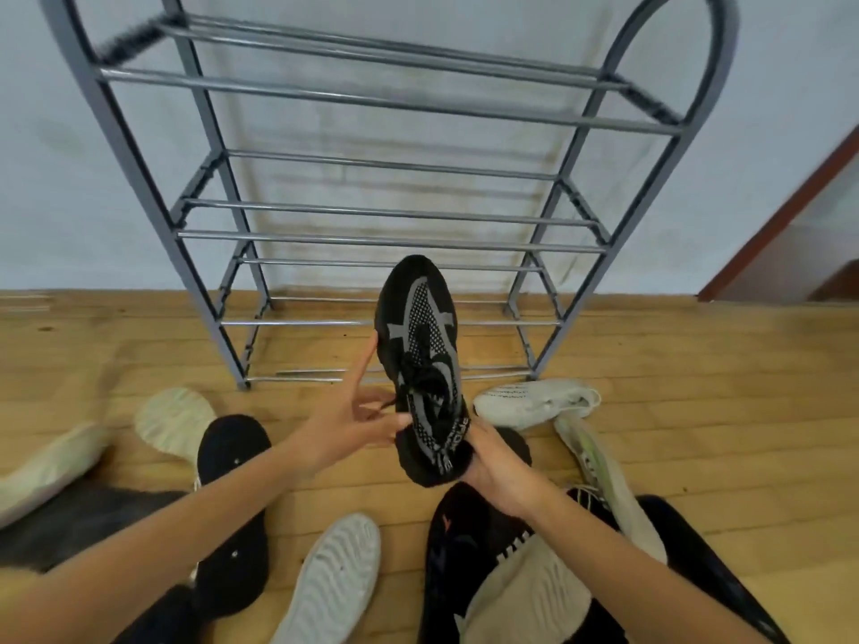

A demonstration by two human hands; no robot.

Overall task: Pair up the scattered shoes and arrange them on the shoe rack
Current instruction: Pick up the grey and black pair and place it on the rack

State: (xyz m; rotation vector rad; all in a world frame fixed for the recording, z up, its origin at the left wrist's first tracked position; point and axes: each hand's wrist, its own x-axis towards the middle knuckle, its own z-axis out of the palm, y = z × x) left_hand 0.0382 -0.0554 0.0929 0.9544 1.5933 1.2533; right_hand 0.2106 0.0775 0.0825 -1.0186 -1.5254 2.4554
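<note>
A black knit sneaker with grey stripes hangs in the air, toe pointing at the shoe rack. My right hand grips its heel from below. My left hand touches its left side near the laces, fingers spread. The grey metal rack stands against the wall, and every shelf I can see is bare. Scattered on the wooden floor lie a white sneaker, a pale sole-up shoe, a black sole-up shoe, a white sole-up shoe and a black shoe.
More shoes lie around me: a pale one at far left, a cream one with green trim and a dark one on the right. A red-brown door frame stands at right. Bare floor shows left of the rack.
</note>
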